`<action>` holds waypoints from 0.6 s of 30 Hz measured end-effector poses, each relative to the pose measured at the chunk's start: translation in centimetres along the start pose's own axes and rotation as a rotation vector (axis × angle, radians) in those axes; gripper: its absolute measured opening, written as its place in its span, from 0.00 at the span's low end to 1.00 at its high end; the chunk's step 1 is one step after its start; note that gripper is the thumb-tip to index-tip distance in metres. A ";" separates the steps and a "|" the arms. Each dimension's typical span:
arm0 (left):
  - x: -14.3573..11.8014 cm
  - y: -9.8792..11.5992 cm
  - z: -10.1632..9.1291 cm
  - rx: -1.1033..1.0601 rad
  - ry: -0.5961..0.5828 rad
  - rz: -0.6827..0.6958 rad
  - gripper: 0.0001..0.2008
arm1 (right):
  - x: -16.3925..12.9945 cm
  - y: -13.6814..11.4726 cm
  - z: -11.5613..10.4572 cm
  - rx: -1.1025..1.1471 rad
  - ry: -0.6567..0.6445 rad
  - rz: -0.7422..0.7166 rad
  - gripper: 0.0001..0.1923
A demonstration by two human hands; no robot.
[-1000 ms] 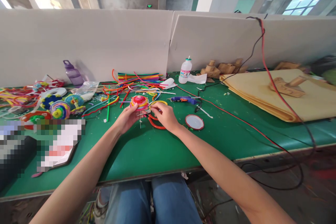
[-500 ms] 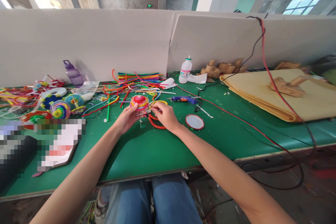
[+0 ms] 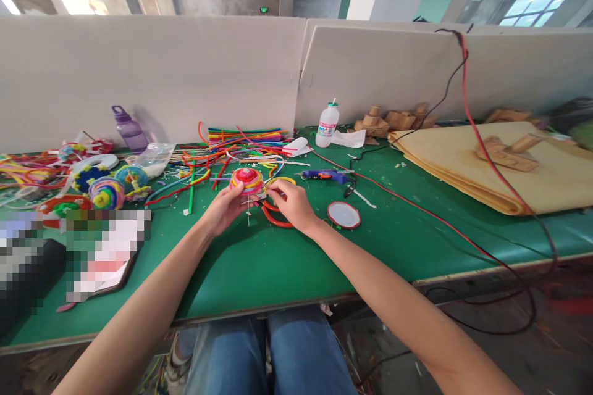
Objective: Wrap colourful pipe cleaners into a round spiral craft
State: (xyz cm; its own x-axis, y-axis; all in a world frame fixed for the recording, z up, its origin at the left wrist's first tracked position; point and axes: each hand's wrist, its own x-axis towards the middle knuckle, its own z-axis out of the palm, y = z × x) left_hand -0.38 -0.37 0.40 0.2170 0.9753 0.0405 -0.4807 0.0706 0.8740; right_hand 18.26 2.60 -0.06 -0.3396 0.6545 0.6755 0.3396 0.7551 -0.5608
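My left hand (image 3: 223, 208) holds a small coiled disc of pink, red and yellow pipe cleaners (image 3: 246, 179) on a thin white stick, just above the green table (image 3: 259, 265). My right hand (image 3: 290, 202) pinches the loose end of a pipe cleaner at the disc's right edge. A red pipe cleaner loop (image 3: 273, 217) lies on the table under my right hand.
A heap of coloured pipe cleaners (image 3: 241, 139) lies behind the disc. Finished coiled discs (image 3: 106, 192) sit at the left, near a purple bottle (image 3: 128, 129). A blue glue gun (image 3: 324, 176), a round lid (image 3: 343, 215), a white glue bottle (image 3: 327, 125), red and black cables and cardboard sheets (image 3: 491, 166) fill the right.
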 end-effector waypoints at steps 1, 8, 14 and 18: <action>0.0 0.0 0.0 0.001 0.001 -0.001 0.16 | 0.0 0.0 0.0 0.001 0.000 -0.002 0.04; 0.0 0.0 0.0 -0.010 -0.003 -0.004 0.15 | 0.0 0.0 -0.1 0.010 -0.001 -0.002 0.04; 0.1 0.0 -0.2 -0.011 -0.001 -0.015 0.15 | 0.1 -0.1 -0.1 0.003 0.004 -0.019 0.04; 0.1 -0.1 -0.2 -0.014 -0.005 -0.010 0.17 | 0.1 -0.2 -0.1 0.000 0.006 -0.030 0.04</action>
State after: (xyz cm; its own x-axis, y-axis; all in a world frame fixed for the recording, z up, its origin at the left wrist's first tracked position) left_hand -0.52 -0.22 0.23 0.2259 0.9735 0.0343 -0.4905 0.0832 0.8674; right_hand 18.30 2.53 0.16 -0.3441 0.6316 0.6947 0.3295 0.7741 -0.5406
